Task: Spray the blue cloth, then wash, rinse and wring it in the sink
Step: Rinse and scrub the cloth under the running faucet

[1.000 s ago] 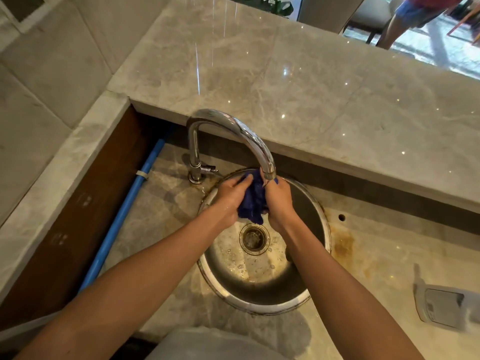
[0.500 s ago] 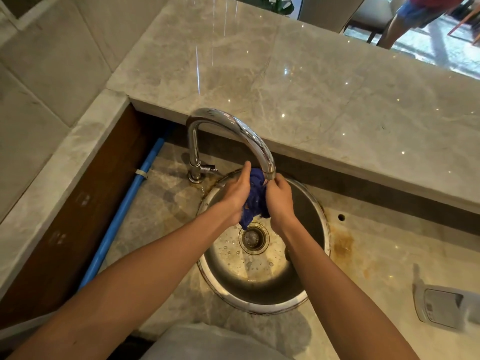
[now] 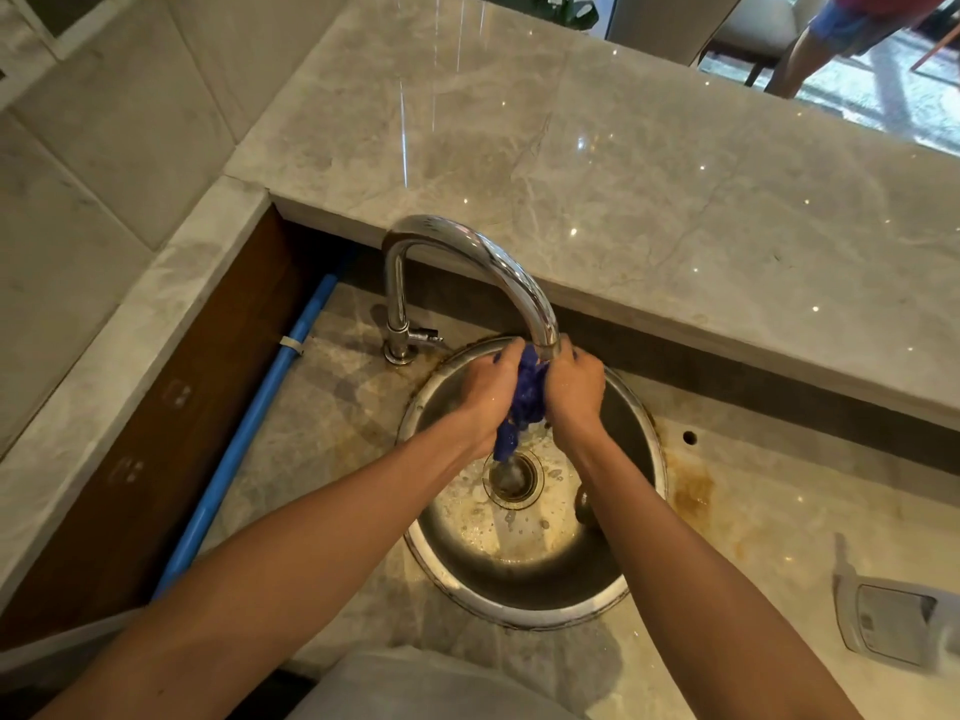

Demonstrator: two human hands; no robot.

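- Under the spout of the faucet (image 3: 467,262), above the far half of the round sink (image 3: 644,517), both hands are working the blue cloth (image 3: 527,402).
- The left hand (image 3: 488,394) is clenching the cloth from one side; the right hand (image 3: 574,389) is clenching it from the other. The cloth is bunched between the two palms.
- A tail of the cloth is hanging down toward the drain (image 3: 513,478), and water appears to be running off it into the drain.
- Step in hand, as judged: the rinse, or the start of the wring. Suds are lying on the sink floor, so the wash appears largely done. Whether the faucet is running cannot be told.
- Next move, as judged: opposing twists of the two hands, with the cloth held low over the drain so the run-off is staying inside the basin.
- Clearance: the spout tip is sitting just above the knuckles, so upward room is tight; downward room into the basin is open.
- The raised marble counter (image 3: 623,174) is overhanging the far edge of the worktop, limiting reach beyond the sink.
- A white object (image 3: 893,623) is lying at the right edge of the worktop, well apart from the sink.
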